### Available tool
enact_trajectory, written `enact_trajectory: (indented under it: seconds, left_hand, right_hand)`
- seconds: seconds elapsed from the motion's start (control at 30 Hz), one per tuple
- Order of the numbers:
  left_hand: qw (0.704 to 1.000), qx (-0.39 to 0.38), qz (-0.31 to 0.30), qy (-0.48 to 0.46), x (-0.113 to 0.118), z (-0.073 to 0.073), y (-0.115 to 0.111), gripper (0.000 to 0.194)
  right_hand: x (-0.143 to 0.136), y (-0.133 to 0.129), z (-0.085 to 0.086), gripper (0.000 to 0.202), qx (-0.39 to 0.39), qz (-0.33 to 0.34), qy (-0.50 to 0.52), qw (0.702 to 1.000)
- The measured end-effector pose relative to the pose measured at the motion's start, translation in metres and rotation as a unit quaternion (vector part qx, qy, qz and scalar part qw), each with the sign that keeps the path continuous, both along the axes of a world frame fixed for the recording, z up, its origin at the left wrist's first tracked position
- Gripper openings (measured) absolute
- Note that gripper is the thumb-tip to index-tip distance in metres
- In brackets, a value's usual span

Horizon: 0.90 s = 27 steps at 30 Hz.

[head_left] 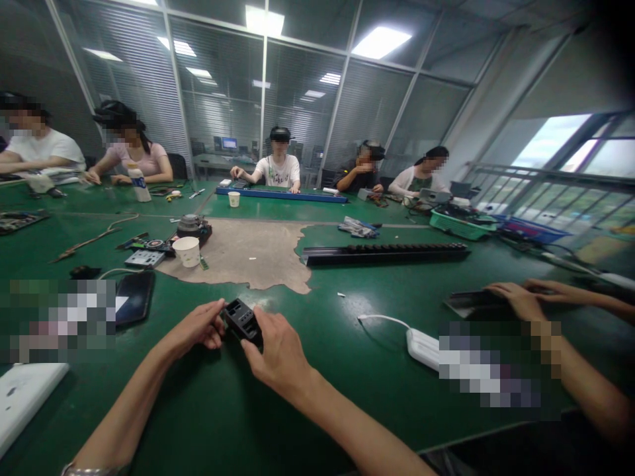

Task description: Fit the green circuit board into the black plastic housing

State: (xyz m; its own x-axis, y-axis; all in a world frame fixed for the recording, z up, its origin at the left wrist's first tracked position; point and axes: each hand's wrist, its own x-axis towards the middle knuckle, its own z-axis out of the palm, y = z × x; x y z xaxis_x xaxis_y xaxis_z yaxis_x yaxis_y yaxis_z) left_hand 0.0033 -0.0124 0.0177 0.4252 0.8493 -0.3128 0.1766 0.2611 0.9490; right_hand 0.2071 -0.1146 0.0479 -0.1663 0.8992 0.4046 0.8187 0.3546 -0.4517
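Note:
A small black rectangular plastic part (pixel 241 319) with slots in its upper face is held just above the green table (pixel 208 410), between my two hands. My right hand (pixel 278 347) grips its right side, with the thumb near the lower edge and the fingers at the upper edge. At the part's left side is my left hand (pixel 201 326), its index finger reaching the upper left corner and its other fingers curled in. The undersides of the part and some fingertips are hidden.
Beyond my hands lie a brown sheet (pixel 248 251), a paper cup (pixel 187 252) and a long black rail (pixel 387 254). A dark phone (pixel 135 297) is at left, a white power strip (pixel 424 348) at right. Another person's hands (pixel 520 297) work at far right; several people sit opposite.

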Motion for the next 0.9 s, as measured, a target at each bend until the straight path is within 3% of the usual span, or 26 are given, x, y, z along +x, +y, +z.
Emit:
enact_trajectory:
  seconds: [0.23, 0.37, 0.57, 0.73, 0.9]
  left_hand:
    - [1.0, -0.013, -0.006, 0.001, 0.0, 0.002, 0.001, 0.073]
    - [1.0, -0.02, -0.009, -0.011, 0.0, 0.003, 0.0, 0.072]
    - [0.999, -0.037, -0.005, -0.015, 0.001, 0.001, 0.0, 0.073]
    - [0.999, -0.039, -0.023, -0.029, -0.001, 0.0, 0.001, 0.072]
    - [0.999, -0.033, -0.022, -0.012, 0.0, 0.002, 0.001, 0.074]
  right_hand:
    - [0.001, -0.005, -0.015, 0.064, -0.03, -0.012, -0.008, 0.999]
    - [0.0, -0.002, -0.02, 0.054, -0.007, -0.016, 0.02, 1.0]
    - [-0.001, 0.001, -0.006, 0.052, 0.051, -0.033, 0.075, 0.995]
    - [0.02, 0.012, 0.01, 0.053, 0.074, -0.071, 0.117, 0.988]
    - [0.049, 0.03, -0.01, 0.051, 0.041, -0.127, 0.114, 0.985]
